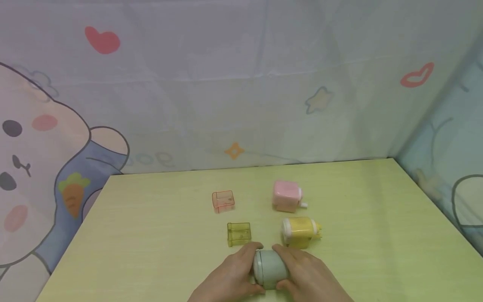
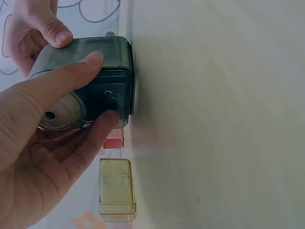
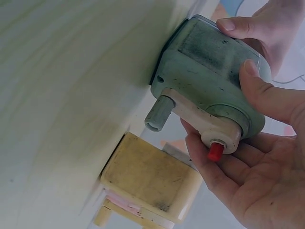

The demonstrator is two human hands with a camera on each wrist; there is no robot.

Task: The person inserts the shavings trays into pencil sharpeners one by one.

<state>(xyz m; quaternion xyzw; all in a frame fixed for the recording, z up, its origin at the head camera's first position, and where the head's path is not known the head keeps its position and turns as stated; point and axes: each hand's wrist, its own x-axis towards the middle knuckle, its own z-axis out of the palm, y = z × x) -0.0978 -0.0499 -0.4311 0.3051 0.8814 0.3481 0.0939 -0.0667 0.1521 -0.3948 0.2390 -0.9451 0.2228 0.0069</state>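
A green hand-crank pencil sharpener [image 1: 272, 268] is held between both hands at the table's near edge. My left hand [image 1: 231, 272] grips its front end, with the thumb on the body and a finger at the dark see-through drawer [image 2: 107, 95] beside the pencil hole. From the crank side, my right hand [image 1: 311, 274] holds the body, thumb on one face and fingers beneath. The crank handle [image 3: 159, 114] with its red tip [image 3: 216, 151] sticks out past the right fingers. Just beyond the right hand lies a yellow sharpener [image 1: 299, 228].
Farther back on the table [image 1: 151, 235] is a pink sharpener [image 1: 285, 195]. Left of these two sharpeners sit a clear yellow drawer [image 1: 239, 235] and a clear red drawer [image 1: 223, 201]. A printed cloth [image 1: 226, 84] hangs behind the table.
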